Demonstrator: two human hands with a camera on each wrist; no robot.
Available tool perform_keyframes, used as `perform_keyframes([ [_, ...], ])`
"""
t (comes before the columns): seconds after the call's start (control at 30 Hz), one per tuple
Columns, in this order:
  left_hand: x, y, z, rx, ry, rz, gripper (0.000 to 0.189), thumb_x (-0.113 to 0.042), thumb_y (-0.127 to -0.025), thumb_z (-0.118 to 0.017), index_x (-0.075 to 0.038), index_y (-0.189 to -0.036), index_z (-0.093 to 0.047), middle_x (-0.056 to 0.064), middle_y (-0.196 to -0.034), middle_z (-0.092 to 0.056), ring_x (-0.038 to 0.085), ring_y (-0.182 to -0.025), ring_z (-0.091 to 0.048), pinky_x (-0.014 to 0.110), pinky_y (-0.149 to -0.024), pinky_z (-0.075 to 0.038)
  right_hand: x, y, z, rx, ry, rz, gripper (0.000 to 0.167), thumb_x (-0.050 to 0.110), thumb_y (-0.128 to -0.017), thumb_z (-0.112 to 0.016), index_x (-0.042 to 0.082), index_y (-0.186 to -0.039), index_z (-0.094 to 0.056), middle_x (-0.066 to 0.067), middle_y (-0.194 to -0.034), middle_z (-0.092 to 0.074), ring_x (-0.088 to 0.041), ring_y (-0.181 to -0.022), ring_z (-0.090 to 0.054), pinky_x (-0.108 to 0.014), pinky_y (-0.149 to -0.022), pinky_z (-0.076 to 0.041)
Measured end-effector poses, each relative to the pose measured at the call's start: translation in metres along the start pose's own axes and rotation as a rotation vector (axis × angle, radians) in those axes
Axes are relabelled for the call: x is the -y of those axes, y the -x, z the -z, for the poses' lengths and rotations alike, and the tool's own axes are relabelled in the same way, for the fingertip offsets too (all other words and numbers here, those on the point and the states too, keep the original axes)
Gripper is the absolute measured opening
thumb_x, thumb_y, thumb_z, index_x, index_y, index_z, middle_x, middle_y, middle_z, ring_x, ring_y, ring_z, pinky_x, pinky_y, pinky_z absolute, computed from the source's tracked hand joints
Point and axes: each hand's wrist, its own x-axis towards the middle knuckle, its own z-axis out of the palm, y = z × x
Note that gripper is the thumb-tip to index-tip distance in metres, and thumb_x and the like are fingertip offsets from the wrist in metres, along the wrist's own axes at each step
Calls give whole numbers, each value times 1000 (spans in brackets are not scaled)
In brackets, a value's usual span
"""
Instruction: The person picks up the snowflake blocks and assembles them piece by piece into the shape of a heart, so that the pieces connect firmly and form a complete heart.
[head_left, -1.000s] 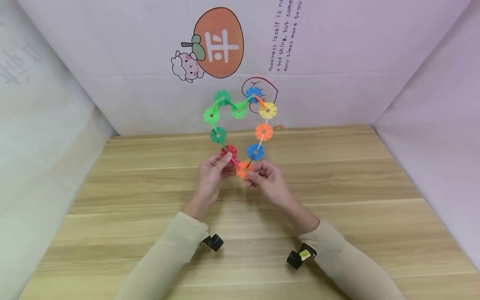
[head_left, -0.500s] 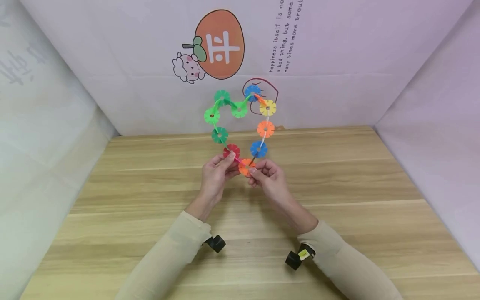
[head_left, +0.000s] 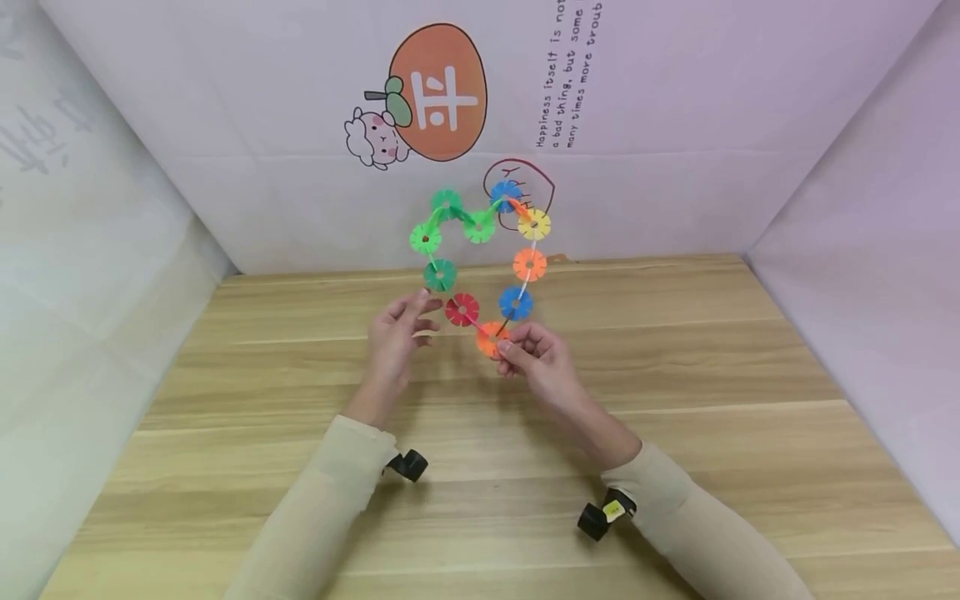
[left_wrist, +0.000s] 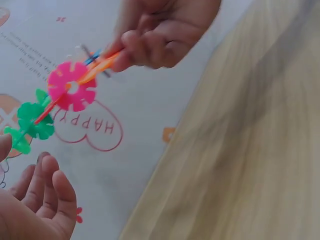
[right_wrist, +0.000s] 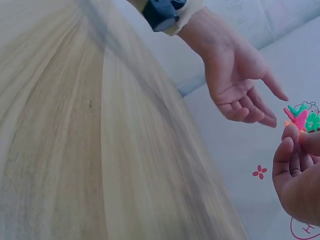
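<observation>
A heart-shaped ring of notched plastic snowflake discs (head_left: 530, 265) is held up above the table in the head view. My right hand (head_left: 542, 360) pinches the orange disc (head_left: 489, 339) at the ring's bottom point between thumb and fingers. To the left, my left hand (head_left: 396, 337) is off the ring, its fingers loosely spread beside the red disc (head_left: 462, 310) and just below the dark green disc (head_left: 440, 275). In the left wrist view, a gap shows between the fingers of the left hand (left_wrist: 45, 205) and the pink-red disc (left_wrist: 72, 86).
The wood-grain table (head_left: 480, 517) stretches under both forearms. A white printed cloth (head_left: 262, 100) with an orange fruit drawing (head_left: 438, 92) rises behind it, and more white cloth hangs at both sides. Black cameras (head_left: 408, 465) sit on the wrists.
My left hand has let go of the red disc and moved left. The right hand keeps its pinch on the orange disc, and the ring stays nearly in place.
</observation>
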Motion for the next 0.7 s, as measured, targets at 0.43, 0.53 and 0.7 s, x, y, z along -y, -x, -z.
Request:
perform_keyframes([
  [0.43, -12, -12, 8, -37, -45, -50, 12, -6, -94, -71, 0, -105, -70, 5, -81, -74, 9, -54, -51, 18, -48, -43, -7, 4, 2, 54, 57, -65, 3, 0, -98, -62, 0, -95, -63, -11, -87, -69, -17, -70, -65, -28, -70, -58],
  [0.53, -13, -10, 8, -47, -58, -50, 11, -5, -94, -71, 1, -103, -70, 9, -82, -74, 8, -53, -48, 18, -47, -40, -7, 4, 7, 101, 83, -72, 8, 2, -97, -65, -6, -99, -63, -15, -91, -72, -17, -70, -67, -31, -70, -59],
  [0.7, -14, -8, 10, -46, -62, -32, 6, -5, -95, -70, -2, -100, -70, 8, -80, -73, 8, -53, -44, 18, -48, -38, -2, 1, 24, 162, 203, -110, 29, 21, -99, -67, -7, -109, -67, -22, -96, -72, -22, -73, -68, -40, -72, -60],
])
